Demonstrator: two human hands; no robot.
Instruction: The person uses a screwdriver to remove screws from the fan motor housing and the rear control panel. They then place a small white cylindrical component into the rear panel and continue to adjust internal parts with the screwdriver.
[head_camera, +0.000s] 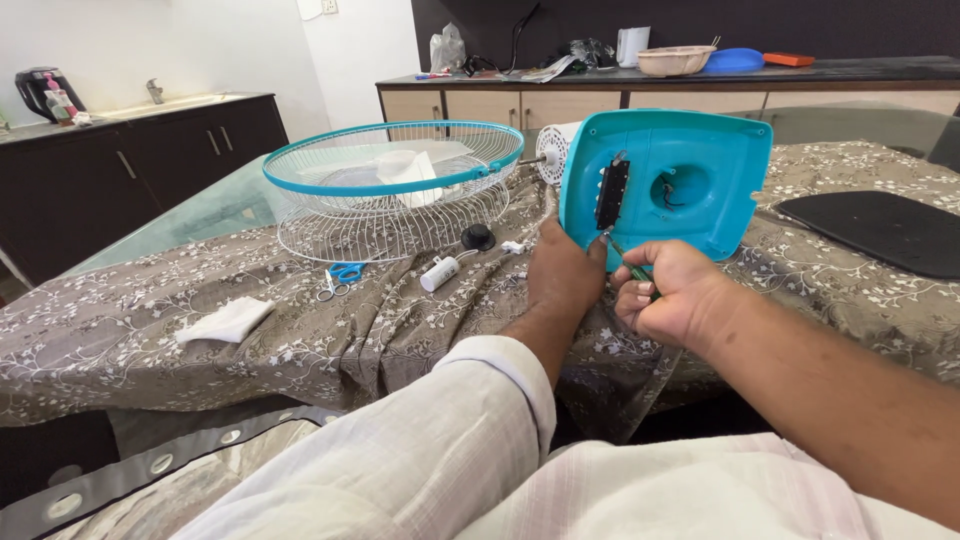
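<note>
Right of centre in the frame, the left hand (563, 272) steadies the teal fan housing (665, 180) while the right hand (668, 293) grips what looks like a thin green screwdriver (632, 265), which could slip off its screw.

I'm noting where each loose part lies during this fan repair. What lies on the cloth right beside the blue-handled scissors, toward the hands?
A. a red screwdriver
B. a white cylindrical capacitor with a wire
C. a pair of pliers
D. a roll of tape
B: a white cylindrical capacitor lies on the patterned cloth just right of the scissors, below the wire fan guard; no red screwdriver, tape or pliers shows there.
</note>
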